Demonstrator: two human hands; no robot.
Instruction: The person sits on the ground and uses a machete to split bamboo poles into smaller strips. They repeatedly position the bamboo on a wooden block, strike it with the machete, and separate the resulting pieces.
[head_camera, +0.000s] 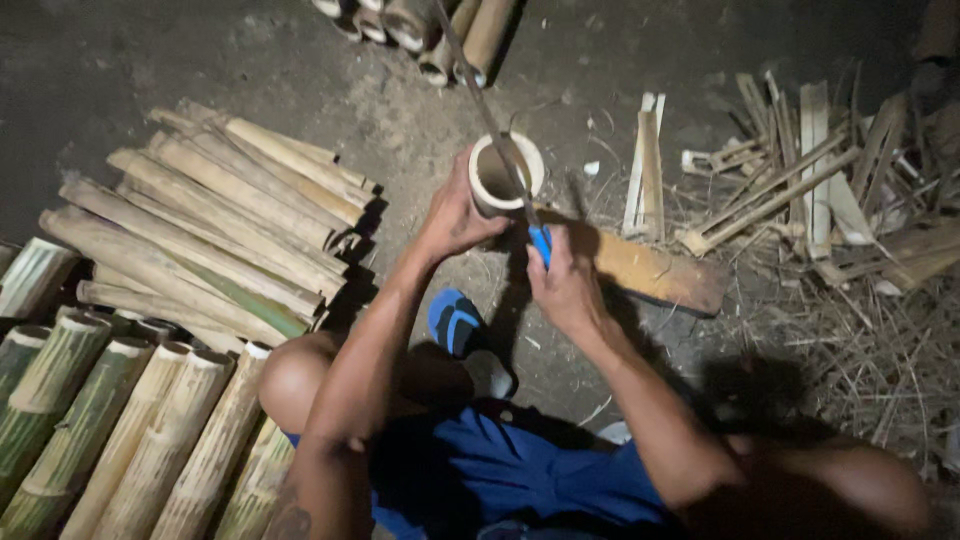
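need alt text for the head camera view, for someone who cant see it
Seen from above, a person's left hand steadies an upright hollow bamboo section while the right hand holds a blue-handled blade across its rim. Split bamboo slats and whole bamboo tubes lie left, scraps right, on dark ground.

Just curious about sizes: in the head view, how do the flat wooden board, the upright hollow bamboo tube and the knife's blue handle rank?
1. Flat wooden board, largest, partly hidden by the right hand.
2. Upright hollow bamboo tube, held by the left hand.
3. Blue knife handle, smallest, mostly covered.
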